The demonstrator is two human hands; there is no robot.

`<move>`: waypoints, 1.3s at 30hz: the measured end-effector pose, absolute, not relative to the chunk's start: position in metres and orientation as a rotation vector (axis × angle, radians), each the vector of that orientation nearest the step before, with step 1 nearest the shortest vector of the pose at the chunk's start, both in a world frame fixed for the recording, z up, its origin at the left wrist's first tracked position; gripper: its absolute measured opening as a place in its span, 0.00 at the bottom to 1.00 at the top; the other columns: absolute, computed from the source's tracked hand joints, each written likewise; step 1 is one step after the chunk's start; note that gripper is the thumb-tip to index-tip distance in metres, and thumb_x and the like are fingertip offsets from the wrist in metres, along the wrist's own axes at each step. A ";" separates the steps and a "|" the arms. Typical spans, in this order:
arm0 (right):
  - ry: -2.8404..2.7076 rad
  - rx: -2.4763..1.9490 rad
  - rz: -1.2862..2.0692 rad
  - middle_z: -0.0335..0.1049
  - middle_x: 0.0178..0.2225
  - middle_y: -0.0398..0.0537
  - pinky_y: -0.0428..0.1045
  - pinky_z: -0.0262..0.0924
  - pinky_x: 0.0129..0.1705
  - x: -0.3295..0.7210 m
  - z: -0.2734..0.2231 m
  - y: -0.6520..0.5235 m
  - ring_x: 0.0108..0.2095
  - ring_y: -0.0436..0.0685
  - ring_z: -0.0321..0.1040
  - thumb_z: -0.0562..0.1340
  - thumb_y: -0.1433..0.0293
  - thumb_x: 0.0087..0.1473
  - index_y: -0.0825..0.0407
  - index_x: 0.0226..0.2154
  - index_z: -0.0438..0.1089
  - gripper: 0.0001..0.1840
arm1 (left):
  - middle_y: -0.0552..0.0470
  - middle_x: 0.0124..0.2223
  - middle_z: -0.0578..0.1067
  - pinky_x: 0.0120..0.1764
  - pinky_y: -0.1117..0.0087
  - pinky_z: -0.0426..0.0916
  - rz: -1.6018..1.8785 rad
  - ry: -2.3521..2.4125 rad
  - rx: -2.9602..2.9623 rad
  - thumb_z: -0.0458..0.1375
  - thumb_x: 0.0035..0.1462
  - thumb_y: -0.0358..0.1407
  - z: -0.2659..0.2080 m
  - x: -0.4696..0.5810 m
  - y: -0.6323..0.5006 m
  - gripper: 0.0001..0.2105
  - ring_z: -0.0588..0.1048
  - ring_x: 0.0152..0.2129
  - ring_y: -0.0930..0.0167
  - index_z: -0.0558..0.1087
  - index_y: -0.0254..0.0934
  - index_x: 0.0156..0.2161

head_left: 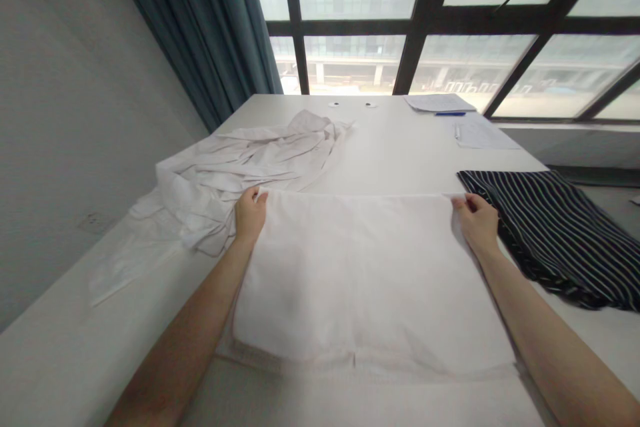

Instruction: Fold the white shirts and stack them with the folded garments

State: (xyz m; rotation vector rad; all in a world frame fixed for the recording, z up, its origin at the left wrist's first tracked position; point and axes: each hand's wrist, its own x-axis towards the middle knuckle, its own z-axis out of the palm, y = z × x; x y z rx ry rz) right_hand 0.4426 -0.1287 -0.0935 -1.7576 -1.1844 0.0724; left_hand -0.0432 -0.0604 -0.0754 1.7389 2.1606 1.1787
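Observation:
A white cloth, folded into a broad rectangle, is spread out in front of me. At its far left corner, my left hand pinches the edge between thumb and fingers. My right hand grips the far right corner in the same way, so the far edge runs straight between them. Layered edges and a small dark mark show along the near side. Just beyond my left hand lies a crumpled heap of white fabric. Close to my right hand is a black cloth with white stripes.
The white table reaches to the windows. Papers and a blue pen lie at its far right, with another sheet nearer. A clear plastic bag rests at the left edge. A blue curtain hangs behind.

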 end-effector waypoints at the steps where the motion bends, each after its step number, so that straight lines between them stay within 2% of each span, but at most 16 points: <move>1: -1.186 -1.761 0.070 0.69 0.25 0.46 0.52 0.59 0.33 0.443 -0.093 -0.129 0.28 0.57 0.64 0.59 0.53 0.48 0.53 0.32 0.71 0.20 | 0.42 0.39 0.78 0.45 0.64 0.67 1.184 2.163 1.735 0.54 0.53 0.36 -0.076 -0.043 -0.060 0.12 0.75 0.38 0.62 0.74 0.31 0.39; 13: -1.191 -1.759 0.094 0.70 0.27 0.48 0.53 0.59 0.34 0.441 -0.093 -0.129 0.28 0.58 0.65 0.59 0.53 0.47 0.53 0.32 0.70 0.19 | 0.48 0.35 0.76 0.41 0.66 0.67 1.296 2.087 1.742 0.58 0.49 0.38 -0.082 -0.046 -0.058 0.10 0.74 0.34 0.65 0.72 0.35 0.36; 19: -1.220 -1.784 0.087 0.69 0.28 0.49 0.54 0.60 0.35 0.441 -0.092 -0.129 0.29 0.58 0.65 0.58 0.53 0.48 0.53 0.32 0.69 0.20 | 0.51 0.31 0.73 0.38 0.68 0.66 1.400 2.069 1.745 0.55 0.52 0.42 -0.082 -0.046 -0.058 0.09 0.72 0.31 0.66 0.68 0.37 0.31; 27: -1.229 -1.800 0.060 0.71 0.29 0.52 0.54 0.60 0.36 0.438 -0.089 -0.130 0.30 0.59 0.66 0.57 0.54 0.49 0.53 0.33 0.69 0.20 | 0.53 0.29 0.71 0.37 0.69 0.68 1.509 2.004 1.683 0.53 0.56 0.39 -0.080 -0.044 -0.058 0.07 0.73 0.30 0.68 0.64 0.39 0.30; 33: -1.235 -1.808 0.030 0.69 0.29 0.50 0.54 0.59 0.36 0.438 -0.090 -0.129 0.30 0.59 0.65 0.56 0.53 0.50 0.52 0.32 0.66 0.19 | 0.52 0.31 0.72 0.40 0.68 0.70 1.602 1.930 1.639 0.56 0.55 0.36 -0.083 -0.045 -0.055 0.05 0.74 0.32 0.68 0.63 0.39 0.33; 39: -1.238 -1.819 0.015 0.68 0.29 0.48 0.53 0.58 0.35 0.439 -0.093 -0.128 0.29 0.57 0.64 0.56 0.56 0.49 0.51 0.33 0.65 0.15 | 0.50 0.33 0.72 0.41 0.67 0.71 1.629 1.877 1.640 0.56 0.55 0.34 -0.087 -0.046 -0.054 0.05 0.75 0.34 0.68 0.63 0.39 0.35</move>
